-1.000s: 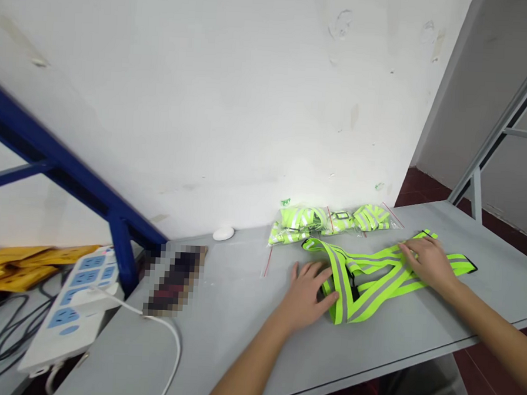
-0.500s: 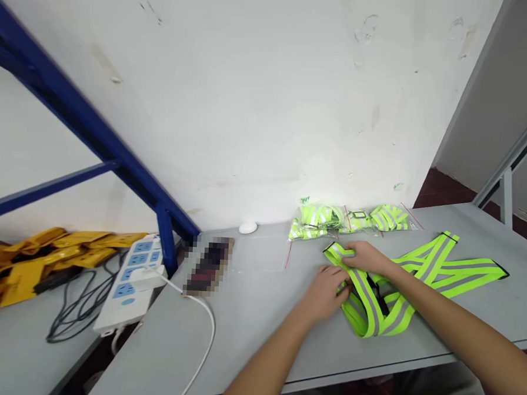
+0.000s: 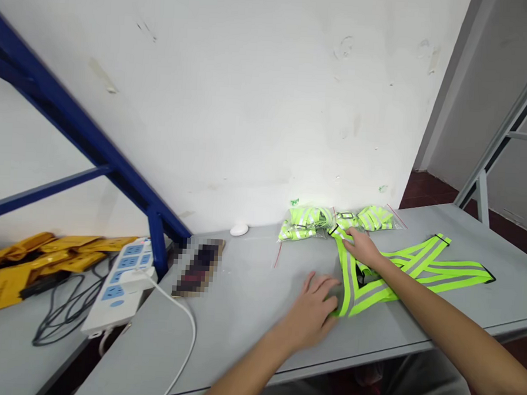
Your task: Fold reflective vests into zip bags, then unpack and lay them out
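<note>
A neon-yellow reflective strap vest (image 3: 412, 267) with grey bands lies spread on the grey table (image 3: 248, 314). My left hand (image 3: 313, 309) lies flat, fingers spread, on the table at the vest's near left corner, touching its edge. My right hand (image 3: 361, 248) reaches across and rests on the vest's far left strap, fingers stretched out and pressing it down, close to the bagged vests.
Clear bags of folded reflective vests (image 3: 333, 220) lie against the wall. A small white round object (image 3: 239, 230), a blurred dark item (image 3: 197, 267), a white power strip (image 3: 120, 285) with cable, yellow items (image 3: 26, 261) and blue steel frame (image 3: 93, 153) stand left.
My right hand has moved from the right part of the vest to its left strap and pushed that strap toward the wall. My left hand shifted slightly nearer. The view swung.
</note>
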Action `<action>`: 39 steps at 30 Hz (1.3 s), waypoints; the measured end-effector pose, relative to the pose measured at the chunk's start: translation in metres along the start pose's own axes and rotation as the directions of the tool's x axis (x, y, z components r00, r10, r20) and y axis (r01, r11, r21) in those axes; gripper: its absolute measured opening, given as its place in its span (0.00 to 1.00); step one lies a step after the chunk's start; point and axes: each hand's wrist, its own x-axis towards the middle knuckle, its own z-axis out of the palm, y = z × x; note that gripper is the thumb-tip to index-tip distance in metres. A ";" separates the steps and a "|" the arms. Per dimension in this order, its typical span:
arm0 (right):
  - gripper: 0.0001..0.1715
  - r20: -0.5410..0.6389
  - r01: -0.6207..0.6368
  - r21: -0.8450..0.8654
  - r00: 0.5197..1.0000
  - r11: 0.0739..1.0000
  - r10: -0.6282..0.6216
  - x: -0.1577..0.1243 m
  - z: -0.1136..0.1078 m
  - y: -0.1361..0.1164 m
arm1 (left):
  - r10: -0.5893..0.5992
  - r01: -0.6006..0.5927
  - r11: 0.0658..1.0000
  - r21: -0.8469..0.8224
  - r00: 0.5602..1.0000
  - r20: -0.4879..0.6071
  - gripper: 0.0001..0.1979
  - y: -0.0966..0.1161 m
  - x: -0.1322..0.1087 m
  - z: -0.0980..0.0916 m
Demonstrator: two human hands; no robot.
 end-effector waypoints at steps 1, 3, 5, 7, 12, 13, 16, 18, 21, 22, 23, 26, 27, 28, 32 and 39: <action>0.20 -0.005 0.001 -0.007 1.000 1.000 -0.001 0.002 0.000 0.002 | -0.036 0.036 0.999 -0.034 0.999 -0.002 0.10 0.005 -0.001 0.000; 0.20 -0.007 0.004 -0.024 1.000 1.000 -0.004 0.005 -0.001 0.004 | -0.180 0.191 0.951 -0.245 0.981 0.066 0.12 0.016 -0.004 -0.004; 0.20 0.002 0.010 -0.046 1.000 0.999 -0.010 0.007 -0.003 0.005 | -0.311 0.417 0.727 -0.545 0.908 0.280 0.15 0.024 -0.009 -0.013; 0.20 0.019 0.022 -0.071 1.000 0.997 -0.021 0.009 -0.004 0.005 | -0.258 0.600 0.409 -0.688 0.799 0.544 0.20 0.025 -0.014 -0.024; 0.20 0.041 0.051 -0.121 0.998 0.991 -0.046 0.009 -0.012 -0.004 | -0.047 0.742 0.424 -0.520 0.591 0.805 0.31 0.001 -0.022 -0.052; 0.21 0.040 0.061 -0.126 0.998 0.990 -0.057 0.008 -0.015 -0.008 | -0.114 0.717 0.495 -0.491 0.614 0.781 0.31 -0.004 -0.020 -0.055; 0.26 0.003 0.091 -0.140 0.996 0.986 -0.091 -0.007 -0.030 -0.019 | -0.400 0.560 0.648 -0.517 0.827 0.394 0.26 -0.012 0.002 -0.053; 0.29 -0.033 0.102 -0.149 0.994 0.983 -0.108 -0.026 -0.041 -0.023 | -0.458 0.408 0.736 -0.540 0.888 0.046 0.21 -0.009 0.024 -0.041; 0.30 -0.032 0.142 -0.154 0.988 0.978 -0.149 -0.065 -0.049 -0.015 | -0.257 0.180 0.913 -0.366 0.950 -0.176 0.19 0.003 0.053 -0.009; 0.31 -0.011 0.164 -0.155 0.986 0.974 -0.168 -0.078 -0.049 -0.008 | -0.168 0.123 0.954 -0.273 0.974 -0.150 0.22 0.006 0.059 0.003; 0.32 0.019 0.168 -0.160 0.986 0.973 -0.167 -0.090 -0.049 0.001 | -0.122 0.104 0.976 -0.189 0.989 -0.086 0.26 0.009 0.064 0.014; 0.36 0.114 0.126 -0.209 0.988 0.970 -0.104 -0.110 -0.047 0.032 | -0.126 0.127 0.992 -0.009 0.990 0.065 0.33 0.010 0.071 0.038; 0.37 0.134 0.114 -0.223 0.987 0.968 -0.085 -0.111 -0.048 0.041 | -0.145 0.143 0.989 0.028 0.986 0.085 0.33 0.008 0.072 0.042; 0.37 0.149 0.109 -0.231 0.986 0.967 -0.076 -0.109 -0.049 0.048 | -0.163 0.159 0.986 0.055 0.982 0.093 0.32 0.006 0.073 0.044; 0.36 0.178 0.157 -0.219 0.977 0.963 -0.119 -0.087 -0.060 0.064 | -0.241 0.231 0.968 0.099 0.966 0.096 0.30 -0.007 0.083 0.040; 0.33 0.066 0.103 -0.319 0.994 0.942 -0.086 -0.083 -0.095 0.124 | -0.300 0.287 0.950 0.122 0.948 0.106 0.29 -0.033 0.091 0.032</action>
